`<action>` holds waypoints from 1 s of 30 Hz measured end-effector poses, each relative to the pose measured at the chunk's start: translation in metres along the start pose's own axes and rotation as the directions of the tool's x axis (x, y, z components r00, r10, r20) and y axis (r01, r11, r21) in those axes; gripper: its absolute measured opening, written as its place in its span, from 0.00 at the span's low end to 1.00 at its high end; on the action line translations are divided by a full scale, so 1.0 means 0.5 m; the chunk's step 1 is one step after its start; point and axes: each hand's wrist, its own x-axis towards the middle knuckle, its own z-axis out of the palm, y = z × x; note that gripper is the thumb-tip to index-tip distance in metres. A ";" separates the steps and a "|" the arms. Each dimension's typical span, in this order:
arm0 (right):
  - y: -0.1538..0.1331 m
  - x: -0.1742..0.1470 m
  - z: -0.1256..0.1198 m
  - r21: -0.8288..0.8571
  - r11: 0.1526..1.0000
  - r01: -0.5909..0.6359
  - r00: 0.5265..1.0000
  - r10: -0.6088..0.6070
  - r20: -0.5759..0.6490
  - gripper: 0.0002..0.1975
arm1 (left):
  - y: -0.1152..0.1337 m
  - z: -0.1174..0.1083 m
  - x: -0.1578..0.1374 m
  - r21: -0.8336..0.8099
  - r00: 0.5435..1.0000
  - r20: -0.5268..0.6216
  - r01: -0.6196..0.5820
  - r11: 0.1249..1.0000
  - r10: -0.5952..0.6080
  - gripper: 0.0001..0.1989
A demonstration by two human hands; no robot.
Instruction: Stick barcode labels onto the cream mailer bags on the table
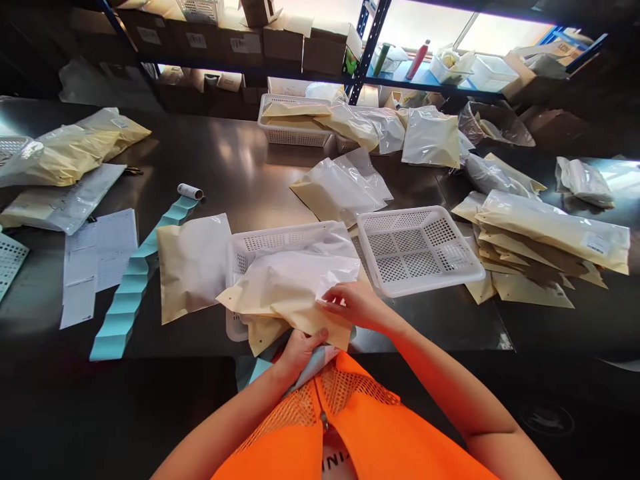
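A packaging bag [300,280], part white and glossy, part cream, lies across a white plastic basket [235,260] in front of me. My left hand [301,352] grips the bag's near edge, thumb on top. Over the cream part, my right hand [357,305] has its fingertips pinched on the bag's surface. Something small and white shows at those fingertips, too small to name. Under the bag, another cream bag [265,331] sticks out at the basket's near side. A strip of light-blue labels [325,357] lies against my orange vest, just below my left hand.
An open white basket [415,250] stands to the right, beside a pile of cream bags [540,240]. Left are a single bag [193,267], a folded blue label strip [133,280] and papers [103,257]. More bags [345,183] lie behind; boxes [240,43] fill shelves.
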 end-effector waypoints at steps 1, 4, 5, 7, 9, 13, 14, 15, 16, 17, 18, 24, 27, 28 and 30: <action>-0.001 -0.003 0.010 -0.016 0.999 0.040 0.999 -0.040 -0.015 0.12 | 0.001 0.000 0.000 -0.010 1.000 0.003 -0.009 1.000 0.009 0.24; 0.004 -0.013 0.040 -0.115 0.980 0.163 0.985 -0.167 -0.032 0.17 | 0.008 0.001 -0.002 -0.007 1.000 0.011 -0.012 1.000 0.012 0.23; 0.007 -0.016 0.050 -0.147 0.970 0.196 0.979 -0.202 -0.025 0.22 | 0.013 0.002 -0.004 0.006 1.000 0.011 -0.006 1.000 0.006 0.22; 0.015 -0.024 0.066 -0.200 0.950 0.242 0.969 -0.248 -0.008 0.34 | 0.022 0.004 -0.006 0.038 0.999 0.020 0.028 0.999 -0.028 0.18; 0.021 -0.036 0.078 -0.246 0.934 0.260 0.964 -0.265 0.013 0.41 | 0.029 0.008 -0.006 -0.010 0.996 0.039 0.085 0.996 -0.084 0.19; 0.023 -0.067 0.089 -0.221 0.925 0.310 0.950 -0.291 0.115 0.44 | 0.026 0.017 -0.002 -0.303 0.986 0.078 0.161 0.939 -0.144 0.22; 0.022 -0.075 0.088 -0.175 0.928 0.330 0.941 -0.309 0.137 0.43 | 0.024 0.017 0.000 -0.344 0.986 0.093 0.162 0.925 -0.138 0.21; 0.021 -0.083 0.084 -0.116 0.929 0.352 0.931 -0.333 0.150 0.43 | 0.021 0.016 0.001 -0.362 0.984 0.116 0.168 0.917 -0.135 0.22; 0.019 -0.089 0.078 -0.050 0.925 0.376 0.918 -0.364 0.159 0.42 | 0.019 0.015 0.002 -0.365 0.980 0.143 0.184 0.912 -0.140 0.22; 0.018 -0.093 0.071 0.016 0.917 0.399 0.904 -0.396 0.161 0.40 | 0.018 0.014 0.002 -0.363 0.974 0.169 0.204 0.909 -0.151 0.24; 0.018 -0.095 0.064 0.068 0.908 0.414 0.895 -0.420 0.150 0.38 | 0.017 0.013 0.002 -0.359 0.968 0.188 0.224 0.906 -0.165 0.25; 0.022 -0.077 0.061 -0.015 0.938 0.347 0.937 -0.346 0.037 0.42 | 0.020 0.020 -0.006 -0.355 0.969 0.169 0.231 0.906 -0.181 0.22; 0.013 -0.080 0.080 0.048 0.912 0.408 0.907 -0.411 0.090 0.40 | 0.021 0.020 -0.005 -0.344 0.955 0.218 0.266 0.901 -0.199 0.23; 0.009 -0.085 0.084 0.085 0.901 0.426 0.898 -0.433 0.080 0.38 | 0.023 0.019 -0.004 -0.352 0.950 0.230 0.286 0.891 -0.213 0.24; 0.006 -0.098 0.087 0.142 0.896 0.421 0.906 -0.423 -0.018 0.31 | 0.027 0.019 -0.002 -0.393 0.950 0.205 0.299 0.870 -0.234 0.25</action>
